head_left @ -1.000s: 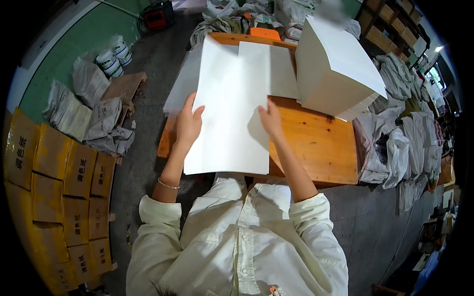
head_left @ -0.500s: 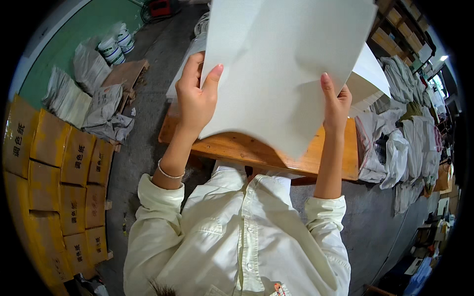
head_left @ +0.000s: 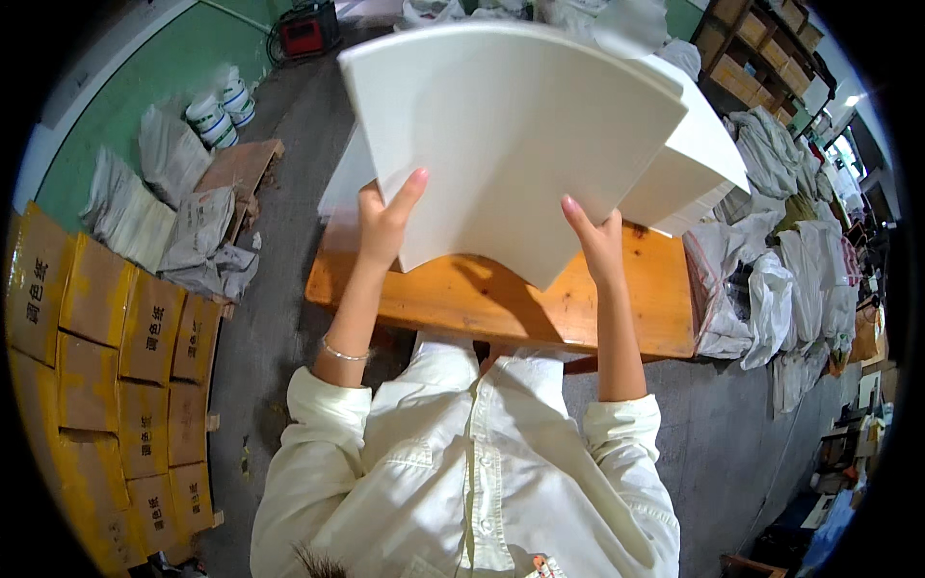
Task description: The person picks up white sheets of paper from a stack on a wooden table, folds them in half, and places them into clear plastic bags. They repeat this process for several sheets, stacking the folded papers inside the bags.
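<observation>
Wooden surface [head_left: 501, 303] below; white sheet stack [head_left: 511, 135] raised above it, bowed, long axis across; left hand [head_left: 383, 223] and right hand [head_left: 599, 241] fingers clamp its near edge, equally close

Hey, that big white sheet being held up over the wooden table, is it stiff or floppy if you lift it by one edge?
Probably flexible rather than rigid: the white sheet bows in a smooth curve between the left hand and the right hand. It likely springs back, as no crease shows. It seems light, since fingers at the lower edge alone hold it above the wooden table.
</observation>
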The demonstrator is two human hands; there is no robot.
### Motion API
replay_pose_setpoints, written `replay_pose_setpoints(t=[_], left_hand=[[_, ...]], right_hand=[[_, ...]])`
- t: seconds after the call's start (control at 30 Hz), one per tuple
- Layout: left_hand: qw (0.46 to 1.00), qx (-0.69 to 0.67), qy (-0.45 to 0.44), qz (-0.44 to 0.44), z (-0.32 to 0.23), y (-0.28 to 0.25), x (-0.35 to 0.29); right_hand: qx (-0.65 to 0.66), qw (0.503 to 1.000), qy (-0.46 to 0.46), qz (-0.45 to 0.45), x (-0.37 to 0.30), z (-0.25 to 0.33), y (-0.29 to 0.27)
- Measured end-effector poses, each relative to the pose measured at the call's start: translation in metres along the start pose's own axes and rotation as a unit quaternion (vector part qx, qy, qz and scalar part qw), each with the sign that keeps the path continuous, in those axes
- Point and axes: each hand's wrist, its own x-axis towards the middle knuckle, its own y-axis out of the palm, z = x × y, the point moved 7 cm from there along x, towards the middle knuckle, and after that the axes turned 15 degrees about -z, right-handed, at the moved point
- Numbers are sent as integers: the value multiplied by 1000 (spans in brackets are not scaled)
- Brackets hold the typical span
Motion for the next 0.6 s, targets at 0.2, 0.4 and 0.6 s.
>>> replay_pose_setpoints(t=[0.2, 0.4, 0.6], left_hand=[[995, 12, 3, 96, -27, 7, 30], [997, -37, -56, 44, -16, -3, 24], [991, 44, -7, 126, -21, 4, 29]], right_hand=[[49, 996, -74, 31, 16, 54, -8], [11, 994, -81, 76, 12, 56, -7], [13, 995, -71, 66, 14, 59, -10]])
